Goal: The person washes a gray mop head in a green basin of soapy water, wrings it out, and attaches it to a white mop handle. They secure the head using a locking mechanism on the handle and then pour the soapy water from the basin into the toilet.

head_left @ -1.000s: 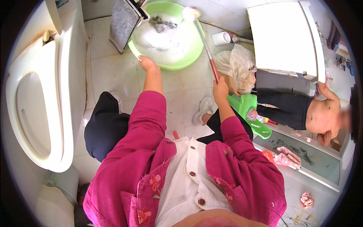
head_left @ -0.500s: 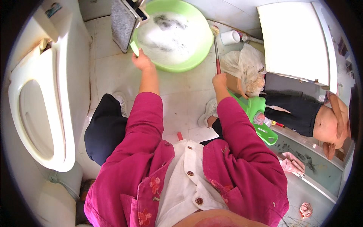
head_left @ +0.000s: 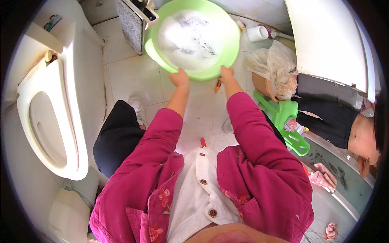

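A light green plastic basin (head_left: 235, 48) stands on the tiled floor at the top of the view. It holds water with white suds and dark streaks (head_left: 202, 44). My left hand (head_left: 179, 77) is closed on its near rim, left of the middle. My right hand (head_left: 227, 73) grips the same rim farther right. Just below my right hand an orange-red handle end (head_left: 218, 86) sticks out. Its rod is mostly hidden by the basin, and I cannot tell whether that hand also holds it.
A grey mop pad (head_left: 130, 30) stands left of the basin. The toilet (head_left: 77, 162) is at the left. A carton with a plastic bag (head_left: 279, 67), a white roll (head_left: 257, 34), a green plastic stool (head_left: 287, 115) and a white cabinet (head_left: 328, 40) are right. Beyond, another person (head_left: 362, 133) stands.
My right hand has left the red-handled rod's earlier position and come onto the basin rim. My left hand has shifted right along the rim. The whole view has shifted slightly.
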Demonstrator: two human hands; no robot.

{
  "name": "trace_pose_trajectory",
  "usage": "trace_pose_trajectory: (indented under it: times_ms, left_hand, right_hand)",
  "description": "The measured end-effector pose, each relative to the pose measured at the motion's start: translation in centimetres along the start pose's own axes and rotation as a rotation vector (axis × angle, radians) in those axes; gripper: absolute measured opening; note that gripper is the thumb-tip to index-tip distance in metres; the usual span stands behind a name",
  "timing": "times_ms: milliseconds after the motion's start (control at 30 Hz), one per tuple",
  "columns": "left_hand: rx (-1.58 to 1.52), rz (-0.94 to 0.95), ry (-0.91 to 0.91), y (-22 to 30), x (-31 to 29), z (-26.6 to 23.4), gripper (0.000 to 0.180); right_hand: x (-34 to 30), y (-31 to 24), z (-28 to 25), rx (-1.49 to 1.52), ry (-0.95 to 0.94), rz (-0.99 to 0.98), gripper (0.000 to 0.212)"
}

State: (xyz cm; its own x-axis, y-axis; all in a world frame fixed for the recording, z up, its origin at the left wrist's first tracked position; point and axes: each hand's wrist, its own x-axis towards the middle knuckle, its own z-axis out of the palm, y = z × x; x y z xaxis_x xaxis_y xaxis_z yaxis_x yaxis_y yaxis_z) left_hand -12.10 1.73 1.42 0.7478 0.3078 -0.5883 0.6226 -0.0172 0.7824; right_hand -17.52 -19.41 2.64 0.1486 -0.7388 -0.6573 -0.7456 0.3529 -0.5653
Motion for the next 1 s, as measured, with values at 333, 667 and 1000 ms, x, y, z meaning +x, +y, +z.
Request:
trace_pose_trajectory:
  times_ms: [333, 667, 1000]
  left_hand:
    - [0.003, -0.284, 0.042, 0.4, -0.1, -4.3, 0.058]
    - [0.566, 0.272, -0.106, 6.5, 6.7, -8.2, 0.058]
    - [0.820, 0.403, -0.530, 7.8, 4.8, -8.0, 0.053]
  right_hand:
    - [-5.6, 5.2, -1.7, 0.041, 0.015, -0.017, 0.031]
    - [-9.1, 18.9, -7.5, -0.001, 0.135, 0.121, 0.036]
    - [-17.0, 25.1, -11.2, -0.111, 0.190, 0.283, 0.045]
